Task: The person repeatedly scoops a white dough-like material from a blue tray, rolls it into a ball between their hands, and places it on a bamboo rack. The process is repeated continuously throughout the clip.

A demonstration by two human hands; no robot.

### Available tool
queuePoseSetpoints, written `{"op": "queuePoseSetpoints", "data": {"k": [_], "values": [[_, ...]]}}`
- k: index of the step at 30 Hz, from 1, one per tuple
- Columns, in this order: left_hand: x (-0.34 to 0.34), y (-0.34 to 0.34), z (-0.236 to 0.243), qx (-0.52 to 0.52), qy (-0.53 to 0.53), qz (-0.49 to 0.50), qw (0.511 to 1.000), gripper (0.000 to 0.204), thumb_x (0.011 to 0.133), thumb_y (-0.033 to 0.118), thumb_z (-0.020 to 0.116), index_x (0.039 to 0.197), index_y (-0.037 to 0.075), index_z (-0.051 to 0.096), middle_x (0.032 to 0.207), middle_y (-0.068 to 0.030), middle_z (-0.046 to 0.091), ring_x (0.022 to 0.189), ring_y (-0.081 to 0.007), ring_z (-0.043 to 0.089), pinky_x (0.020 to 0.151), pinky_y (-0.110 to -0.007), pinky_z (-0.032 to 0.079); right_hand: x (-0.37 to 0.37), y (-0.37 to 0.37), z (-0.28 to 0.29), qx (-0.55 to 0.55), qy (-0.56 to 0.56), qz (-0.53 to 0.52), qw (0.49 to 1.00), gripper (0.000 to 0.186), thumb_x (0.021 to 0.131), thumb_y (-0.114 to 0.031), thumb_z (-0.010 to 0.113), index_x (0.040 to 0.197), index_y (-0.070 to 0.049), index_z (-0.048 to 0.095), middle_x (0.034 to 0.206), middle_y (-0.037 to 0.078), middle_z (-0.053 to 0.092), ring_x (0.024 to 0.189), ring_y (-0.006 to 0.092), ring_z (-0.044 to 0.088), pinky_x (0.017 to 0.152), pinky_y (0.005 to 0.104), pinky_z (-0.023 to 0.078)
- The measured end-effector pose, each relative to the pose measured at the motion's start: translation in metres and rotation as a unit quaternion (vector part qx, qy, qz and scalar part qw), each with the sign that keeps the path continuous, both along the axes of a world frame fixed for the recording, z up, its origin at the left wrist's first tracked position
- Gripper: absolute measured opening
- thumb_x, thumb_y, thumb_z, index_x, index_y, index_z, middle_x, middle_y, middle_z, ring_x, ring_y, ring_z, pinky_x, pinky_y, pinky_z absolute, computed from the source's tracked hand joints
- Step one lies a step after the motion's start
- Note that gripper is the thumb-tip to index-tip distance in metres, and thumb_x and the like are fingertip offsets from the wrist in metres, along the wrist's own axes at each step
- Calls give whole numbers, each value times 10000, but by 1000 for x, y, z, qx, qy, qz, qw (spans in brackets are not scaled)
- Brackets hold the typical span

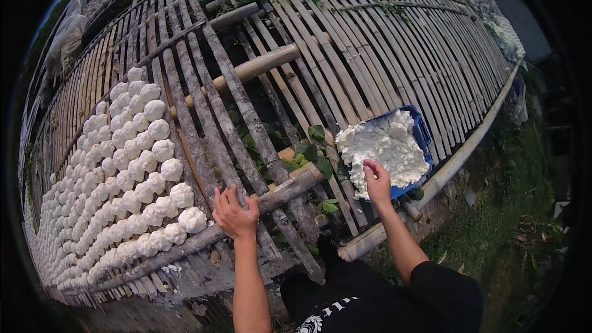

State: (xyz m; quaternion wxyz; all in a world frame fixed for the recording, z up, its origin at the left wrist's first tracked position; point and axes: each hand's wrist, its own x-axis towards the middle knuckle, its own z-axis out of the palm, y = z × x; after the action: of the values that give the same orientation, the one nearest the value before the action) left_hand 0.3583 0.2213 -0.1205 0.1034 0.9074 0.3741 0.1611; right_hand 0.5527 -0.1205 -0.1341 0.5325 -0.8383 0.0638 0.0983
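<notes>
My left hand (pixel 237 212) rests with its fingers apart on the bamboo slats, next to the near rows of white lumpy balls (pixel 143 192) and beside a thick bamboo pole (pixel 292 187). Nothing shows in its grasp. Over to the right, a blue plastic crate (pixel 423 132) holds a heaped, crumbly white paste (pixel 388 142). At the near side of that heap is my right hand (pixel 377 183), fingers curled and tips drawn together. Whether some paste sits between those fingertips cannot be made out.
Wide gaps part the slats in the middle, with green leaves (pixel 313 148) poking through. A loose bamboo pole (pixel 256 66) lies across farther back. The rack's edge pole (pixel 456 163) runs along the right, above grassy ground (pixel 493 240). More white balls (pixel 472 0) lie far right.
</notes>
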Motion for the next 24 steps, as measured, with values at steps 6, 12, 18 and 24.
{"op": "queuePoseSetpoints", "data": {"k": [6, 12, 18, 24], "values": [[-6, 12, -16, 24, 32, -7, 999, 496, 895, 318, 636, 1343, 120, 717, 1423, -148, 697, 1466, -345, 550, 1134, -545, 438, -19, -140, -23, -268, -96, 37, 958, 646, 972, -236, 699, 1536, 38, 543, 1617, 335, 430, 1515, 505, 413, 1245, 558, 373], [-11, 21, -22, 15, 42, -10, 999, 505, 927, 328, 640, 1389, 134, 705, 1494, -184, 659, 1463, -354, 556, 1149, -536, 432, 74, -147, -51, -468, -272, 49, 839, 779, 867, -233, 737, 1534, 103, 512, 1641, 347, 390, 1526, 501, 394, 1236, 558, 385], [-13, 23, -18, -12, 46, -7, 999, 496, 930, 302, 637, 1396, 144, 698, 1482, -168, 669, 1456, -352, 561, 1145, -533, 435, 107, -137, -47, -497, -150, 12, 855, 744, 801, -322, 766, 1404, 79, 590, 1455, 264, 576, 1280, 382, 575, 1077, 493, 473], [-13, 25, -21, 1, 51, -7, 999, 474, 934, 277, 623, 1384, 150, 702, 1462, -146, 682, 1450, -344, 568, 1145, -528, 438, 120, -140, -45, -491, -110, 20, 864, 689, 823, -339, 826, 1392, -18, 607, 1329, 204, 664, 1238, 383, 625, 1039, 524, 482]]}}
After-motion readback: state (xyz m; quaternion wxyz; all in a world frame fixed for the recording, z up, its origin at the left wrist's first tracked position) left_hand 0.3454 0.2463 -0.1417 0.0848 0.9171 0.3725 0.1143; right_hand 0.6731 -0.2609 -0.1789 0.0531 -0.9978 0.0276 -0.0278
